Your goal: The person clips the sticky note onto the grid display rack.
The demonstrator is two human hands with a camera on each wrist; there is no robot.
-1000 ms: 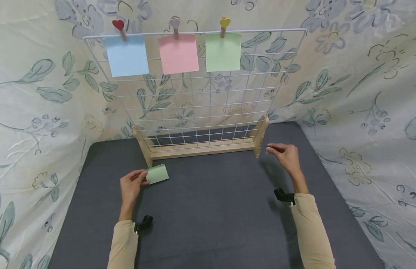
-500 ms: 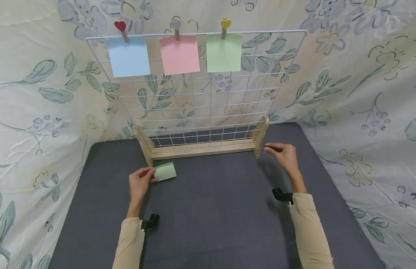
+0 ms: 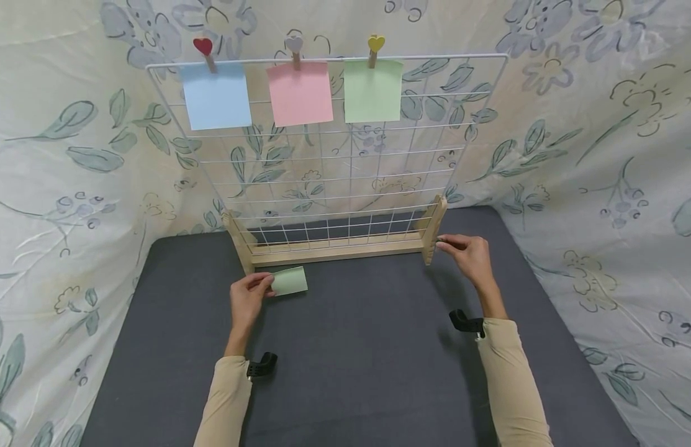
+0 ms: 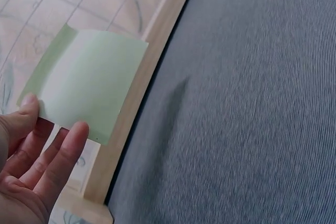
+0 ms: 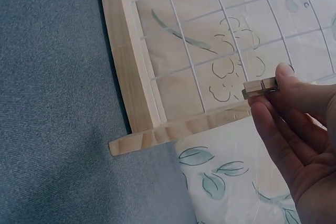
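My left hand [image 3: 248,300] pinches a pale green paper note [image 3: 290,281] by its left edge, in front of the rack's left foot. In the left wrist view the note [image 4: 94,80] is slightly curved, with a crease along one side. At the rack's right foot, my right hand [image 3: 472,257] holds a small wooden clothespin [image 5: 261,87] between thumb and fingers; part of it is hidden by the thumb. Blue [image 3: 216,96], pink [image 3: 300,94] and green [image 3: 372,92] paper sheets hang from the white wire grid [image 3: 351,155], each under a heart-topped clothespin.
The grid stands in a wooden base [image 3: 336,249] with a foot at each end. Dark grey cloth [image 3: 356,354] covers the table. A floral curtain [image 3: 596,186] encloses the back and sides. A black strap device [image 3: 262,365] sits on each wrist.
My left hand has moved right and slightly away from me, carrying the green note. My right hand has shifted slightly left toward the rack's foot with the clothespin still pinched.
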